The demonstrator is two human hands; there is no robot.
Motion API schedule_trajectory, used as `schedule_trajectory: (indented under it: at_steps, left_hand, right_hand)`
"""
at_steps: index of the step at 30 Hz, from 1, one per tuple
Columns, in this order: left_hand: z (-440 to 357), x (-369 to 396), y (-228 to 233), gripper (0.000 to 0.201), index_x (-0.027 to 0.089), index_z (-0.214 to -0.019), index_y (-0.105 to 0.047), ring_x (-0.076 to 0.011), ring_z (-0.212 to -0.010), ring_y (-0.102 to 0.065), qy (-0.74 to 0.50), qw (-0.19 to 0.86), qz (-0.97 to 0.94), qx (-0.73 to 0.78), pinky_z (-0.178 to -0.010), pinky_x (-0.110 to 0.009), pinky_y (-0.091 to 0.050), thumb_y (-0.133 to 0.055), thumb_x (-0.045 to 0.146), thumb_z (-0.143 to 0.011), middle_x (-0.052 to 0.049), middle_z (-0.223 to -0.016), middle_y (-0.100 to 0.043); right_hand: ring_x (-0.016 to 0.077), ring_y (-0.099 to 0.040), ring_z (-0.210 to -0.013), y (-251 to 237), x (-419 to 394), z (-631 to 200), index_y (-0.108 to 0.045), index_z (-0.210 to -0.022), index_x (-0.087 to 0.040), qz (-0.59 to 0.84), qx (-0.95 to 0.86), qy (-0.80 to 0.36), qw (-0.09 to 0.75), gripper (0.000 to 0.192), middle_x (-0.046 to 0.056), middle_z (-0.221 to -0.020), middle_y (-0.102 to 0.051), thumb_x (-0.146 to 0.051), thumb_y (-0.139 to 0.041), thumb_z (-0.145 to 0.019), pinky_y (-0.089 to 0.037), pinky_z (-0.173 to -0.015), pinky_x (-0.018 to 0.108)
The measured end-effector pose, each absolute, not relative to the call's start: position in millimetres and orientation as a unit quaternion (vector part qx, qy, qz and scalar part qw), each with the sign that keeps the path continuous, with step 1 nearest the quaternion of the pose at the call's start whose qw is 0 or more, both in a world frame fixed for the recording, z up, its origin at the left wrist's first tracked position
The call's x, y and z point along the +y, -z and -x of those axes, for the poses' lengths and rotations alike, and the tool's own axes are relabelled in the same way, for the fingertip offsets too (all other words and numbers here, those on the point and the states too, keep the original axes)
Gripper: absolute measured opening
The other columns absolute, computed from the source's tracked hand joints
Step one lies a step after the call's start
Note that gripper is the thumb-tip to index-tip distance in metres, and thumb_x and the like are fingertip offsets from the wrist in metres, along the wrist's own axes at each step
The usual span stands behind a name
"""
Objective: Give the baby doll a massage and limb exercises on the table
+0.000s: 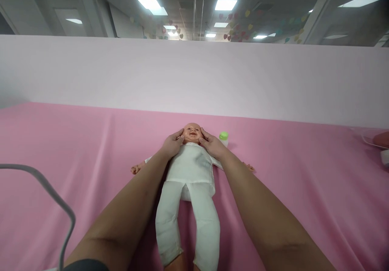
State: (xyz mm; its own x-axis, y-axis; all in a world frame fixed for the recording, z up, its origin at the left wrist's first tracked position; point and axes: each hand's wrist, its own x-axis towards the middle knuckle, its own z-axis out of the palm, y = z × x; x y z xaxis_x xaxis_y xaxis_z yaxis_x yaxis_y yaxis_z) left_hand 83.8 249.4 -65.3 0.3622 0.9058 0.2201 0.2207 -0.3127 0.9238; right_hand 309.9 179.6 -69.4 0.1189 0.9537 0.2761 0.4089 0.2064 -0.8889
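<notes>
A baby doll (190,173) in white clothes lies on its back on a pink cloth (75,141), feet toward me and arms spread out. My left hand (172,144) cups the left side of the doll's head (192,133). My right hand (212,144) cups the right side of the head. Both hands touch the cheeks with the thumbs near the face. A small bottle with a green cap (224,138) stands just right of the head, behind my right hand.
A grey cable (51,194) loops over the cloth at the lower left. A pinkish object with a white cord (381,141) sits at the far right edge. A pale wall panel (194,76) rises behind the cloth.
</notes>
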Motion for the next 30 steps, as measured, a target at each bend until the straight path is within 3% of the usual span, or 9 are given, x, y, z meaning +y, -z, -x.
schedule_trajectory:
  at_steps: [4,7,10,13,19,22,26,30]
  left_hand:
    - [-83,250,65,0.06,0.018,-0.154,-0.056,-0.0291,-0.128,-0.066,-0.399,0.418,-0.703,0.414,-0.112,-0.043,-0.049,-0.058,0.045,-0.101,-0.009,-0.136,-0.073]
    - [-86,248,64,0.062,0.019,-0.155,-0.054,-0.0298,-0.134,-0.062,-0.394,0.399,-0.717,0.414,-0.115,-0.044,-0.046,-0.058,0.048,-0.1,-0.01,-0.144,-0.068]
    - [-89,245,64,0.074,0.02,-0.158,-0.049,-0.0299,-0.137,-0.06,-0.388,0.38,-0.735,0.406,-0.115,-0.041,-0.046,-0.066,0.054,-0.095,-0.012,-0.151,-0.063]
    - [-92,243,67,0.089,0.022,-0.159,-0.046,-0.0316,-0.133,-0.063,-0.38,0.343,-0.748,0.422,-0.109,-0.041,-0.051,-0.076,0.062,-0.085,-0.013,-0.148,-0.064]
    - [-92,243,68,0.086,0.023,-0.154,-0.049,-0.0311,-0.127,-0.066,-0.375,0.323,-0.759,0.423,-0.104,-0.041,-0.054,-0.079,0.06,-0.082,-0.012,-0.143,-0.067]
    - [-91,244,67,0.083,0.022,-0.154,-0.05,-0.0306,-0.128,-0.066,-0.377,0.33,-0.756,0.421,-0.106,-0.041,-0.053,-0.079,0.053,-0.083,-0.013,-0.144,-0.067]
    - [-90,247,67,0.077,0.017,-0.155,-0.049,-0.0289,-0.129,-0.066,-0.397,0.386,-0.729,0.402,-0.109,-0.04,-0.051,-0.074,0.042,-0.088,-0.015,-0.146,-0.065]
    - [-88,251,69,0.069,0.014,-0.152,-0.055,-0.0281,-0.133,-0.063,-0.424,0.438,-0.701,0.37,-0.113,-0.039,-0.048,-0.068,0.045,-0.092,-0.016,-0.148,-0.064]
  right_hand:
    - [0.0259,-0.055,-0.144,67,178,-307,-0.056,-0.152,-0.036,0.565,-0.597,-0.276,0.498,0.059,0.0,-0.15,-0.064,-0.065,-0.053,-0.101,-0.037,-0.124,0.049]
    - [0.0267,-0.053,-0.146,63,174,-302,-0.057,-0.151,-0.035,0.581,-0.587,-0.26,0.499,0.061,0.001,-0.152,-0.062,-0.068,-0.051,-0.1,-0.036,-0.124,0.049]
    - [0.0281,-0.055,-0.144,60,171,-295,-0.053,-0.155,-0.034,0.601,-0.58,-0.246,0.492,0.071,0.003,-0.153,-0.061,-0.071,-0.061,-0.094,-0.039,-0.122,0.048]
    - [0.0296,-0.059,-0.139,59,170,-289,-0.045,-0.16,-0.03,0.621,-0.568,-0.235,0.487,0.093,0.007,-0.152,-0.062,-0.069,-0.077,-0.082,-0.044,-0.118,0.046]
    - [0.0295,-0.063,-0.134,58,171,-286,-0.042,-0.162,-0.025,0.631,-0.555,-0.238,0.488,0.105,0.009,-0.149,-0.065,-0.063,-0.087,-0.074,-0.047,-0.115,0.043]
    - [0.0279,-0.065,-0.131,58,171,-289,-0.043,-0.161,-0.027,0.616,-0.561,-0.255,0.492,0.099,0.007,-0.146,-0.067,-0.056,-0.087,-0.077,-0.047,-0.115,0.043]
    - [0.0268,-0.064,-0.133,58,173,-298,-0.052,-0.155,-0.032,0.578,-0.591,-0.273,0.492,0.076,0.003,-0.145,-0.068,-0.052,-0.079,-0.086,-0.046,-0.117,0.046]
    - [0.0255,-0.06,-0.139,63,176,-305,-0.058,-0.15,-0.033,0.56,-0.604,-0.27,0.499,0.058,0.0,-0.148,-0.065,-0.054,-0.066,-0.096,-0.043,-0.12,0.047]
